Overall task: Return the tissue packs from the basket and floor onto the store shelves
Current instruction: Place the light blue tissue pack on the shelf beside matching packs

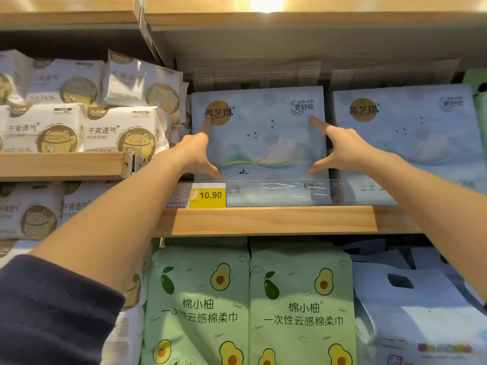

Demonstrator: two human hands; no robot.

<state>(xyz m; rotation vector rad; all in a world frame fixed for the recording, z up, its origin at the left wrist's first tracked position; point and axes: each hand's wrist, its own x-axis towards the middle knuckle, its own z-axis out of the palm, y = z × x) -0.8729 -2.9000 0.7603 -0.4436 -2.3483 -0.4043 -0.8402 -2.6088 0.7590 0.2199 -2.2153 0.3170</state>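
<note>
Sleeve: dark knit cuff (50, 309) pushed up the left forearm, nearest the camera.
Green packs (197, 306): soft matte bags printed with avocados, upright side by side on the lower tier.
Wooden shelf (266, 219): pale grained plank edge with a clear plastic lip and a yellow price tag (208, 195).
Left hand (196, 152): spread wide, index finger and thumb pressed flat on the blue tissue pack (261, 143).
Right hand (340, 150): also splayed, fingertips on the pack's right edge.
Blue tissue pack: glossy rectangular film, standing upright on the wooden shelf, just beside a matching pack (405, 143).
White packs (87, 127): crinkled pillowy wrappers, stacked at left.
</note>
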